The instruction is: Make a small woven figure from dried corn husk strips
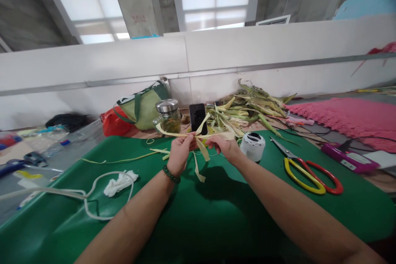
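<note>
Pale corn husk strips cross one another in front of me, above the green mat. My left hand pinches them where they meet; its fingers are closed and a dark beaded bracelet circles the wrist. My right hand is closed too, its fingertips pressed on a husk strip just right of the crossing. One strip sticks out to the left, another to the upper right, and others hang down. Right beside my right hand stands a white-wrapped container with a dark top. Behind the husks a black phone leans upright.
Scissors with red and yellow handles lie open on the green mat. Also around are a glass jar, a heap of corn husks, a green bag, a white cable, crumpled tissue and a purple device.
</note>
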`<action>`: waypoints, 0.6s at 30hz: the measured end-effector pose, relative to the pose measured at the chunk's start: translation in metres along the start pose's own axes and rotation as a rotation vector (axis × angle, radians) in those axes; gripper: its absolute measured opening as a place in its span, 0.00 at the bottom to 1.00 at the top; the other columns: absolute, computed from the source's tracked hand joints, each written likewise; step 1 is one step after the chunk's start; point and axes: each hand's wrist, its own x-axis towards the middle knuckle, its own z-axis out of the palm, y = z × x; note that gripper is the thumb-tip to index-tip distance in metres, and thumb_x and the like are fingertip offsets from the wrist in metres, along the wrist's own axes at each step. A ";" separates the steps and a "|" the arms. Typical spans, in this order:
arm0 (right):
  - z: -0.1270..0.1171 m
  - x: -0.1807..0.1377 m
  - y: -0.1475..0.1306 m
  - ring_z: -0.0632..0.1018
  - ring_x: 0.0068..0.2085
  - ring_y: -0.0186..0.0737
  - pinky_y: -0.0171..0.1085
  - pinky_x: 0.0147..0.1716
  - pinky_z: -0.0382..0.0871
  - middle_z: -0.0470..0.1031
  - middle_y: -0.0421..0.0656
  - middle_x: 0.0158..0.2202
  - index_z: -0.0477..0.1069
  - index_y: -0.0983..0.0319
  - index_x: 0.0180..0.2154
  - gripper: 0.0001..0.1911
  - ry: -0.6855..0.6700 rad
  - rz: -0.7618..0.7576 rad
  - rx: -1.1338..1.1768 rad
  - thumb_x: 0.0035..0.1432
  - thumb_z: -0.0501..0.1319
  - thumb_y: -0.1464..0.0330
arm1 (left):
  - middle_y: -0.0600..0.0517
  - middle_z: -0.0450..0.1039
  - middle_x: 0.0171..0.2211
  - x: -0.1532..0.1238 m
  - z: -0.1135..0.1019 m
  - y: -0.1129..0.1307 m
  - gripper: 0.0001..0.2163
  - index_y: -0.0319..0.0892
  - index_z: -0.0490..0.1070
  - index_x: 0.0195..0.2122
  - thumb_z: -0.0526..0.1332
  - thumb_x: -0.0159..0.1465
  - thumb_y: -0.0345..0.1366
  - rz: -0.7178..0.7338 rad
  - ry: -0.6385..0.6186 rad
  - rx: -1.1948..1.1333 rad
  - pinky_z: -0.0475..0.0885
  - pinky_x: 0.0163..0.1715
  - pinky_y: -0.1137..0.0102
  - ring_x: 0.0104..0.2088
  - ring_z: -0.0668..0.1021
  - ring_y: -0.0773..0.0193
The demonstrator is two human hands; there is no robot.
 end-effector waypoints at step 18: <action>0.004 0.011 0.004 0.61 0.13 0.26 0.30 0.12 0.50 0.68 0.37 0.15 0.71 0.64 0.18 0.10 0.182 0.179 0.322 0.40 0.64 0.63 | 0.50 0.79 0.25 -0.003 -0.001 0.006 0.14 0.36 0.72 0.27 0.73 0.40 0.31 0.000 -0.054 -0.009 0.75 0.32 0.71 0.27 0.81 0.63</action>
